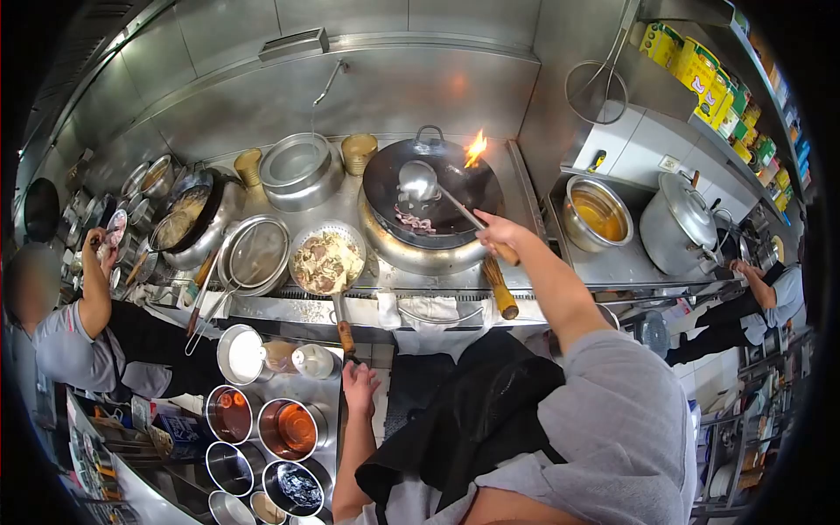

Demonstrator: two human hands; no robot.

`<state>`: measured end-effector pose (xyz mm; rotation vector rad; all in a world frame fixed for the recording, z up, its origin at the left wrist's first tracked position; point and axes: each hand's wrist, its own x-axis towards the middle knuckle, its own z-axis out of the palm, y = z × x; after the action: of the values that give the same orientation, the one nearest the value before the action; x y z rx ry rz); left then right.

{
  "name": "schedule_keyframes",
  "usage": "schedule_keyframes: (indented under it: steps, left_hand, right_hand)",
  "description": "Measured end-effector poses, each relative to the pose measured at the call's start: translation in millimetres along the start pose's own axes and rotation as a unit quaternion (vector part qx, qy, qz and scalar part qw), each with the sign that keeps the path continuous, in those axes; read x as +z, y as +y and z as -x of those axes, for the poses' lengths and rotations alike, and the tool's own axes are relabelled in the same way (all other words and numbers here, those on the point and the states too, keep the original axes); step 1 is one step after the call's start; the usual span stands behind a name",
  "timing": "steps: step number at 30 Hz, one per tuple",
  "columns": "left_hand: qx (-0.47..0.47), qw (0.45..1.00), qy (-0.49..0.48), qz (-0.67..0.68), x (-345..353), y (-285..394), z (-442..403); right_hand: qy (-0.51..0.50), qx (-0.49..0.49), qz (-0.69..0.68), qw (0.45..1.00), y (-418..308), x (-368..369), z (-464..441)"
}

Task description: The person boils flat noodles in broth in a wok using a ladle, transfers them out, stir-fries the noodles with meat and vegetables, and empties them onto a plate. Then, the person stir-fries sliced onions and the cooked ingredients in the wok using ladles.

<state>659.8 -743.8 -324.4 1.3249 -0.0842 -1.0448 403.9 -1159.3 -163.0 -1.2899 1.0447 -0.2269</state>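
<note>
My right hand grips the wooden end of a long metal ladle. The ladle's bowl is inside the large dark wok, just above some strips of meat at the wok's near left. A flame rises at the wok's far right rim. Below the end of a perforated strainer's wooden handle, my left hand is held with its fingers apart and nothing visible in it. Sliced pale food and meat fill that strainer, left of the wok.
Several sauce pots stand at the lower left. A wire sieve and a covered pot lie left of the wok. To the right are a pot of yellow liquid and a lidded stockpot. People work at both sides.
</note>
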Motion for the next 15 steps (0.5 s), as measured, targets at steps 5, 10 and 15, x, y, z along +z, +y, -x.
schedule_keyframes:
  steps: [5,10,15]
  left_hand:
    - [0.296,0.898,0.078,-0.316,24.9,27.0,-15.5]
    - [0.326,0.835,0.085,-0.434,35.1,43.6,-45.1]
    - [0.162,0.85,0.131,-0.484,46.1,37.2,-105.8]
  right_hand:
    - [0.265,-0.116,0.431,0.855,73.4,4.1,-29.4]
    - [0.12,-0.091,0.452,0.879,55.1,-6.6,88.3]
    - [0.007,0.01,0.382,0.924,14.6,-7.8,135.6]
